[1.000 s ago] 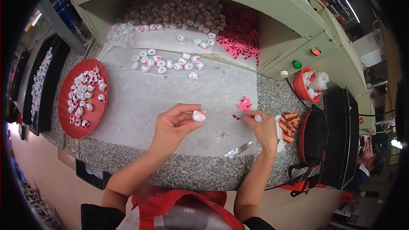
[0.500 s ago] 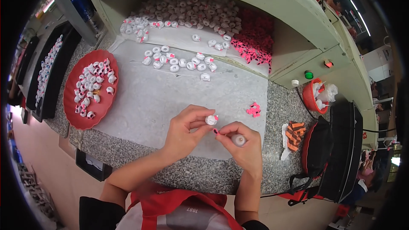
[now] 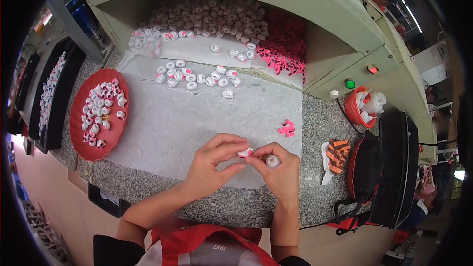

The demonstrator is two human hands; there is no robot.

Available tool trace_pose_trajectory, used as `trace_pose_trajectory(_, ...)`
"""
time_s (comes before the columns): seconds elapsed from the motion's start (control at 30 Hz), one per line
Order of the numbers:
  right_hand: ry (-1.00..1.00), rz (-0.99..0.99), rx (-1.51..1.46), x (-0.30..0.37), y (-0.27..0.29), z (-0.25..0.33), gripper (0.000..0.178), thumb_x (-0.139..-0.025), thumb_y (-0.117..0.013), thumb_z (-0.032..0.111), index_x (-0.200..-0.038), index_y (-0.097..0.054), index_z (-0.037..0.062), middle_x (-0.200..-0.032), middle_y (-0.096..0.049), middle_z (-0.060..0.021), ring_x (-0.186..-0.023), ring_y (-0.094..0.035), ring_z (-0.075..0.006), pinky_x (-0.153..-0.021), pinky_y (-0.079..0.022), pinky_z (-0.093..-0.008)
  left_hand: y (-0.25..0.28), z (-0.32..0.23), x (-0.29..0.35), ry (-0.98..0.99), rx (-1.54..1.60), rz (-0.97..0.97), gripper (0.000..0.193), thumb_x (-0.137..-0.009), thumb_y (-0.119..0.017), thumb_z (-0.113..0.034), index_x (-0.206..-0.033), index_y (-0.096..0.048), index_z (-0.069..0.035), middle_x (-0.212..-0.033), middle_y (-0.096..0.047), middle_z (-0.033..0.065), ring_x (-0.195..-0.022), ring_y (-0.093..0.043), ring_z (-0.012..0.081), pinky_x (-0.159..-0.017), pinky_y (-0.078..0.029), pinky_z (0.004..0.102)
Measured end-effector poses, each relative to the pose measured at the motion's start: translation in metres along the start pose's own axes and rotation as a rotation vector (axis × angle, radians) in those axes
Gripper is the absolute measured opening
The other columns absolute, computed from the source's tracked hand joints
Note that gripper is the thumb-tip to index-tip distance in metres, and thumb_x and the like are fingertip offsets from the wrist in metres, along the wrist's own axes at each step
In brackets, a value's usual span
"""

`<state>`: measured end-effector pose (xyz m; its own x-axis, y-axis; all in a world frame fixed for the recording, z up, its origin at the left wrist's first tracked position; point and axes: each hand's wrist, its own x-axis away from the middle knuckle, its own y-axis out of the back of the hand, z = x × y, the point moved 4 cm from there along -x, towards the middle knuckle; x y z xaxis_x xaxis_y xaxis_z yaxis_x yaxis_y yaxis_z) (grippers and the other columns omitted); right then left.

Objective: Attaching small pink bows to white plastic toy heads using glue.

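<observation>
left hand (image 3: pixel 213 160) pinching small white-pink cap (image 3: pixel 244 152); right hand (image 3: pixel 278 170) at 3 o'clock gripping small white bottle (image 3: pixel 272 160), fingertips touching cap.

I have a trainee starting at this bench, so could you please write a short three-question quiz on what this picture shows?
1. True or false: the left hand and the right hand meet at one small white and pink piece.
2. Where does the red tray of white pieces lie: A) at the person's left, B) at the person's right, C) inside the green cabinet?
3. What colour are the few loose small parts just beyond the right hand on the grey sheet?

Key: 1 true; 2 A; 3 pink.
</observation>
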<state>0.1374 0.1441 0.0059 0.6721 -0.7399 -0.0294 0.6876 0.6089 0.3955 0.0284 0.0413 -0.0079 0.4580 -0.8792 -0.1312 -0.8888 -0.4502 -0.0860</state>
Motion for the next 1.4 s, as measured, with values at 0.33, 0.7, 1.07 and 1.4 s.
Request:
trace_pose_trajectory(0.33,0.02,0.0,-0.129,0.0,-0.012,0.005,0.015,-0.065,-0.072,0.001,-0.075,-0.061,0.0002,-0.07,-0.057,-0.0017,-0.061,-0.049,-0.0054,-0.053,-0.039,-0.0186,0.007,0.013,0.001,0.153,0.375,-0.048,0.023,-0.079,-0.052,0.005,-0.101,-0.056,0.003,-0.1,-0.056,0.0104,-0.094,-0.054,0.0174,-0.081,-0.045,0.0284)
trace_pose_trajectory(0.7,0.175,-0.061,-0.081,0.0,-0.013,0.007,0.017,-0.067,-0.065,-0.006,-0.082,-0.061,0.0006,-0.082,-0.058,-0.0056,-0.063,-0.051,-0.0083,-0.057,-0.04,-0.0196,0.01,0.022,-0.002,0.275,0.551,-0.115,0.024,-0.078,-0.056,0.003,-0.102,-0.055,0.001,-0.095,-0.059,0.0101,-0.089,-0.056,0.0154,-0.079,-0.045,0.0278)
trace_pose_trajectory(1.07,-0.105,0.047,-0.64,0.001,-0.025,-0.006,0.022,-0.067,-0.062,-0.009,-0.086,-0.055,-0.0005,-0.095,-0.058,-0.013,-0.067,-0.055,-0.011,-0.053,-0.046,-0.0218,0.006,0.01,0.001,0.158,0.433,-0.087,0.021,-0.078,-0.056,0.002,-0.099,-0.054,0.0,-0.103,-0.057,0.0139,-0.095,-0.056,0.0172,-0.082,-0.045,0.0302)
trace_pose_trajectory(1.4,0.194,0.009,-0.287,0.002,-0.019,0.012,0.024,-0.069,-0.064,-0.006,-0.092,-0.058,0.0014,-0.084,-0.057,-0.0077,-0.066,-0.054,-0.0098,-0.058,-0.044,-0.0208,0.011,0.01,0.001,0.298,0.632,-0.104,0.022,-0.079,-0.056,0.001,-0.1,-0.052,0.002,-0.089,-0.057,0.0093,-0.084,-0.058,0.0157,-0.075,-0.048,0.0281)
